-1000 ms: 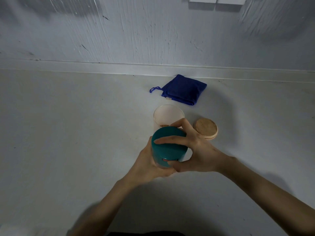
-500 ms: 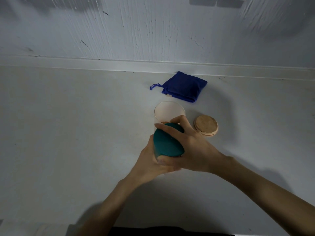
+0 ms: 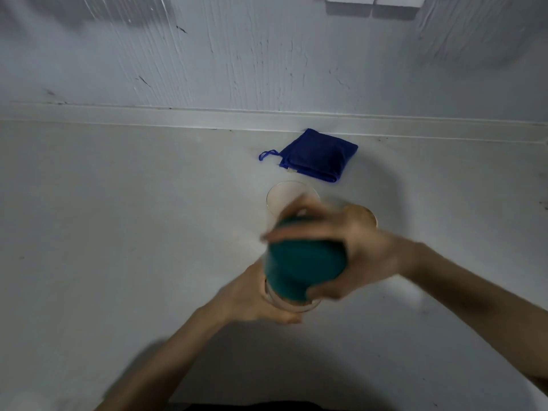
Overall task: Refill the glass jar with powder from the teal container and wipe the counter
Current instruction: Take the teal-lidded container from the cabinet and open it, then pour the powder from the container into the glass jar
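The teal container [image 3: 302, 262] is held above the counter, blurred by motion. My right hand [image 3: 364, 250] grips its teal top from the right, fingers curled over it. My left hand [image 3: 246, 298] holds its lower part from the left, where a clear rim with brownish powder [image 3: 284, 305] shows. Just behind stands the open glass jar [image 3: 292, 192], its near side hidden by my fingers. The jar's round wooden lid [image 3: 366, 213] lies to its right, partly covered by my right hand. A folded blue cloth [image 3: 318, 157] lies near the wall.
The pale counter [image 3: 133, 232] runs wide to the left and right of the jar. A white wall [image 3: 267, 54] with a low ledge closes off the back. A dark edge shows at the bottom of the view.
Both hands have brought the teal container up and nearer to me. My right hand has shifted round its top, and a clear lower rim with powder now shows.
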